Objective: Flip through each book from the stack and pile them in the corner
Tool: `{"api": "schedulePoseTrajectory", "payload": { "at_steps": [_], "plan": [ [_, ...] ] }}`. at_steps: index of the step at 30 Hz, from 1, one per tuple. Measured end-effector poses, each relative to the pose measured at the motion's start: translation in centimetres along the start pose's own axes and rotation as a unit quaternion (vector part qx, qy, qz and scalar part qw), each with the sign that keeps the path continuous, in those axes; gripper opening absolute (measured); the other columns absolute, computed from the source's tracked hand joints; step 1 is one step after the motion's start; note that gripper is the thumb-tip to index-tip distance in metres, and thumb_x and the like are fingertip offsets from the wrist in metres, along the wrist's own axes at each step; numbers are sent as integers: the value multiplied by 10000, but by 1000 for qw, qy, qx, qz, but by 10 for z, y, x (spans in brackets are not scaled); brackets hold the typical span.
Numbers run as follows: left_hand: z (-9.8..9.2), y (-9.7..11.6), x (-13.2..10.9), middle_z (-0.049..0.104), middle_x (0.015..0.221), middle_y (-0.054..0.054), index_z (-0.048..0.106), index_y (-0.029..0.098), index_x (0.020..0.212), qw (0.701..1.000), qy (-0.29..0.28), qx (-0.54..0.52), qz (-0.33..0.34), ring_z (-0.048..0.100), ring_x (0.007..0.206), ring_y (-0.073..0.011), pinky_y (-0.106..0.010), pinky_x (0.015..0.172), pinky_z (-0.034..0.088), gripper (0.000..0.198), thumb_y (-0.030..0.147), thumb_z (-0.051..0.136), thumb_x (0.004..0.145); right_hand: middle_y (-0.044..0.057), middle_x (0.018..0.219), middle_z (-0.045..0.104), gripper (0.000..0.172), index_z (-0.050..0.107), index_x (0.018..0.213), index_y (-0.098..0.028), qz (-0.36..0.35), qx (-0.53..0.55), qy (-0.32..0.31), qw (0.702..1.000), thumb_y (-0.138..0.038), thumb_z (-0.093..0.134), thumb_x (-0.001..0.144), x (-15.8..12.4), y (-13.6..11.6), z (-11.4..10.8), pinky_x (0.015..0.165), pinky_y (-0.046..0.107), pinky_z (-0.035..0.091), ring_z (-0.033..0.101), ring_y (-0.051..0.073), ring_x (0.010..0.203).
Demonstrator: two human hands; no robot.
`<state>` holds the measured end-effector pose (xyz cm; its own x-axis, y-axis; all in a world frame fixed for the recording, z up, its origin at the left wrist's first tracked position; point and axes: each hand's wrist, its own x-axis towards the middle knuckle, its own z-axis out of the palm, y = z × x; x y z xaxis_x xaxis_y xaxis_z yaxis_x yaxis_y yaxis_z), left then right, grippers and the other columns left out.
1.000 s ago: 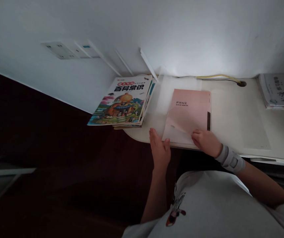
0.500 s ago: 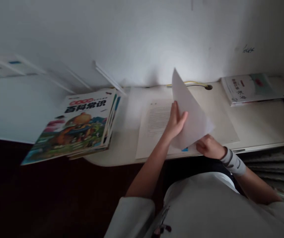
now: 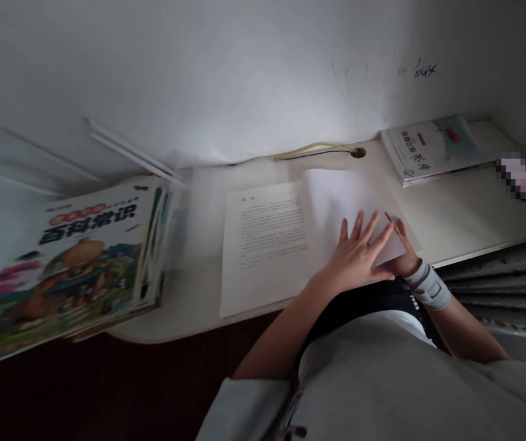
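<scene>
A printed page of text (image 3: 267, 245) lies flat on the pale desk (image 3: 456, 214), and a blank white sheet (image 3: 341, 202) lies folded over to its right. My left hand (image 3: 357, 254) rests flat on that sheet, its fingers spread. My right hand (image 3: 398, 251), with a grey wrist brace (image 3: 428, 285), sits at the sheet's lower right edge, partly behind my left hand. Its fingers seem to pinch the sheet's edge.
A thick stack topped by a colourful illustrated book (image 3: 88, 257) overhangs the desk's left edge. A workbook (image 3: 433, 147) lies at the back right beside a pixelated object (image 3: 520, 177). A yellow-and-black cable (image 3: 313, 151) enters a desk hole (image 3: 358, 153).
The white sheet, raised upright half a second ago, now lies low over the page. The pink cover seen earlier no longer shows. My left hand has dropped onto the sheet, and the view has shifted.
</scene>
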<state>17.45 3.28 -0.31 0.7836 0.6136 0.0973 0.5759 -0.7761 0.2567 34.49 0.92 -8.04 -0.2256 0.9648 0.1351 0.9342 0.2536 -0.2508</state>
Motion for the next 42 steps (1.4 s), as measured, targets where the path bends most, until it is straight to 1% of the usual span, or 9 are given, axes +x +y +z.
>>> {"api": "schedulePoseTrajectory", "payload": {
  "at_steps": [2,4,6,9,14,18,26,36,42],
  "plan": [
    [3,5,-2,171,1575,-150,211,223,1501,999,-16,20,42,91,1434,-414,-645,1108,170,748,398,563,864,154,1478,395,589,502,1345,-168,0,1,3,1000,-427,546,818,0,-1,-1,1131,584,166,265,304,1410],
    [9,5,-5,261,1555,-112,304,236,1471,998,-12,48,43,157,1435,-369,-622,1114,205,565,214,432,921,170,1488,373,579,471,1368,-140,19,-12,3,1000,-395,515,850,0,-4,-7,1135,556,178,279,292,1407],
    [15,2,-11,345,1520,-95,428,233,1404,997,7,71,21,207,1427,-351,-635,1107,220,481,154,354,935,214,1495,339,601,427,1392,-78,46,-42,3,998,-385,485,879,-1,-8,-16,1130,550,184,275,307,1407],
    [22,1,-21,414,1477,-106,540,210,1307,995,38,90,-36,269,1406,-348,-655,1095,230,415,166,343,945,252,1478,344,649,403,1391,-21,59,-86,7,995,-453,443,908,-3,-14,-24,1111,552,217,317,336,1382],
    [27,5,-28,456,1442,-133,526,147,1322,991,22,109,-77,349,1367,-355,-639,1063,312,425,160,325,947,250,1440,403,654,456,1349,-19,40,-114,57,991,-516,373,931,-4,-14,-21,1092,511,282,392,326,1342],
    [28,4,-29,461,1440,-125,502,156,1346,991,5,103,-84,360,1362,-346,-595,1040,374,448,134,317,940,228,1427,435,584,471,1342,-33,33,-113,72,990,-451,354,952,-6,-13,-17,1098,486,294,403,306,1339],
    [33,1,-31,465,1440,-121,493,186,1351,992,6,81,-92,351,1371,-336,-582,1061,349,454,122,342,928,170,1415,475,444,502,1333,-74,48,-59,55,996,-242,349,951,-3,-7,-21,1083,462,346,424,275,1330],
    [32,3,-29,484,1422,-129,505,177,1336,991,12,93,-90,376,1352,-348,-599,1037,370,436,136,325,940,106,1240,643,343,668,1155,-163,25,-3,111,993,-164,412,927,-1,2,-21,1031,396,461,545,227,1226],
    [31,11,-13,480,1424,-133,502,166,1339,989,-5,117,-93,419,1318,-362,-624,1026,370,432,146,323,946,84,1167,685,318,712,1054,-177,24,21,117,993,-136,435,903,1,5,-26,969,349,513,596,209,1164]
  ]
}}
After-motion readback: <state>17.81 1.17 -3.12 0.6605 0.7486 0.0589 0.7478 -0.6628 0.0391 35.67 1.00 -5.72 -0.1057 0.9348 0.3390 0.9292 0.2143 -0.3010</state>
